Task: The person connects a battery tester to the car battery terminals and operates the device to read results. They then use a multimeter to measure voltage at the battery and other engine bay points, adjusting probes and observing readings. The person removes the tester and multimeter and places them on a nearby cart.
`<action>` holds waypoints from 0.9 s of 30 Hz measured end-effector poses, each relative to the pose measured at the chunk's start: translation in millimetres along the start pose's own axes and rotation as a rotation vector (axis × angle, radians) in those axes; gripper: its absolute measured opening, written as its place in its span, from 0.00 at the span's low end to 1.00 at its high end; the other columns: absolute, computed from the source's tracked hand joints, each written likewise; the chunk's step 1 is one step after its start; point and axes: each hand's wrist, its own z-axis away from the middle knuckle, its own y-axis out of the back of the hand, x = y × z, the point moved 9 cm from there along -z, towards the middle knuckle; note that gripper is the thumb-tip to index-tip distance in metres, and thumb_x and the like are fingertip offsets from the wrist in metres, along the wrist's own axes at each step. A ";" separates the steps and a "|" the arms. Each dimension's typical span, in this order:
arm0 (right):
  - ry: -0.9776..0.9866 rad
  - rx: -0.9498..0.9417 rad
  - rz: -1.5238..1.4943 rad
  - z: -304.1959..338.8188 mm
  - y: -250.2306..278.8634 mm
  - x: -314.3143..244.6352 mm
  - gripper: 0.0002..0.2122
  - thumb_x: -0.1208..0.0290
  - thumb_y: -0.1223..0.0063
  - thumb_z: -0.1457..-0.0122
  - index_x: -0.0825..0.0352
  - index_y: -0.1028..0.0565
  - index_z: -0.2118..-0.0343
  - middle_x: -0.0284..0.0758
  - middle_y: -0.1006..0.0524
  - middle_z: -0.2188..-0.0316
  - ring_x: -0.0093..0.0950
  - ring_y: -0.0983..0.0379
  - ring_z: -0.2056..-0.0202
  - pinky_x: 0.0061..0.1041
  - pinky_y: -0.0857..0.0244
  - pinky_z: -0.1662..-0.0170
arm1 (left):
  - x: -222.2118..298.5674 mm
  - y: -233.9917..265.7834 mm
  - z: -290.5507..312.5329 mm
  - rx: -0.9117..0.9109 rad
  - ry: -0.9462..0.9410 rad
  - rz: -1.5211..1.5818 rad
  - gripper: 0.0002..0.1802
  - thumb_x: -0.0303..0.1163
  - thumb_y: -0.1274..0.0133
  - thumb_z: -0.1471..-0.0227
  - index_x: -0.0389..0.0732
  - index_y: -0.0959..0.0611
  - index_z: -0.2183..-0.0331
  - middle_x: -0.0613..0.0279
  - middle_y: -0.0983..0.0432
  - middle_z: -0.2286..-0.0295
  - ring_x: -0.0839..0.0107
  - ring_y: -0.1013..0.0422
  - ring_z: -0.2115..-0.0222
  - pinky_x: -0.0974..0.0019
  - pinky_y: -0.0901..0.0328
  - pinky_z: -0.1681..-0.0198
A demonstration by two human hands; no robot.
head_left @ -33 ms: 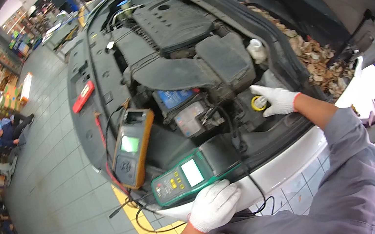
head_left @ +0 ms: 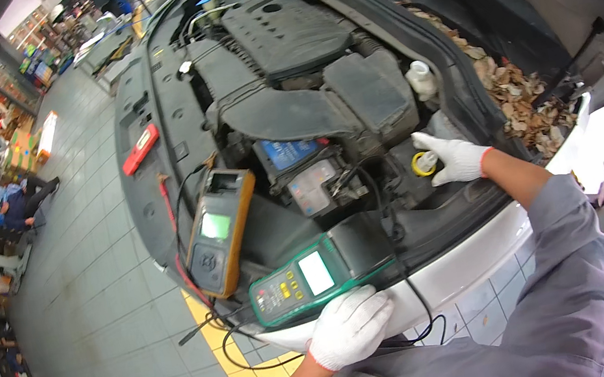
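My left hand, in a white glove, rests on the car's white front edge with its fingers laid out flat. Just beyond it lies a green-cased handheld tester with a lit screen and a black cable. My right hand, gloved too, reaches over the engine bay, fingers and thumb apart. Beside its fingertips is a yellow-ringed cap; whether they touch it I cannot tell. Left of the green tester lies an orange-and-grey handheld meter with a glowing screen. A car battery sits in the bay beyond them.
A small red device lies on the front panel, near a red lead. A white reservoir stands beyond my right hand. Dry leaves fill the right-hand channel. A person sits on the floor at far left.
The whole view has shifted slightly, so everything sits a little further right in it. Both hands keep their places by the green tester and the yellow-ringed cap.
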 end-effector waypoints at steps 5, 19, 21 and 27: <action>-0.078 0.197 0.026 16.5 31.2 -22.9 0.46 0.66 0.29 0.44 0.67 0.44 0.26 0.49 0.34 0.30 0.45 0.35 0.30 0.35 0.40 0.29 | 1.6 5.3 2.5 0.053 -0.032 0.007 0.20 0.23 0.33 0.59 0.38 0.12 0.59 0.57 0.17 0.57 0.56 0.21 0.55 0.54 0.25 0.50; 0.392 -0.152 0.529 23.1 -64.8 -294.6 0.52 0.51 0.25 0.57 0.65 0.39 0.29 0.49 0.27 0.44 0.48 0.31 0.41 0.45 0.40 0.34 | 3.1 20.3 25.3 0.211 -0.004 0.094 0.20 0.21 0.38 0.54 0.40 0.15 0.56 0.58 0.20 0.54 0.56 0.23 0.55 0.54 0.28 0.52; 0.459 -0.068 0.531 34.9 -63.6 -311.9 0.49 0.51 0.26 0.55 0.65 0.37 0.30 0.48 0.26 0.46 0.48 0.30 0.43 0.44 0.38 0.36 | -0.1 28.4 41.4 0.274 0.076 0.172 0.19 0.21 0.38 0.52 0.39 0.15 0.55 0.57 0.20 0.54 0.53 0.23 0.54 0.54 0.28 0.50; 0.636 0.337 0.487 133.9 -40.8 -355.2 0.45 0.65 0.25 0.62 0.65 0.33 0.36 0.43 0.27 0.52 0.45 0.28 0.47 0.44 0.36 0.41 | -15.1 5.0 125.0 0.354 0.869 1.036 0.16 0.29 0.43 0.33 0.33 0.20 0.46 0.55 0.22 0.48 0.68 0.26 0.46 0.64 0.32 0.40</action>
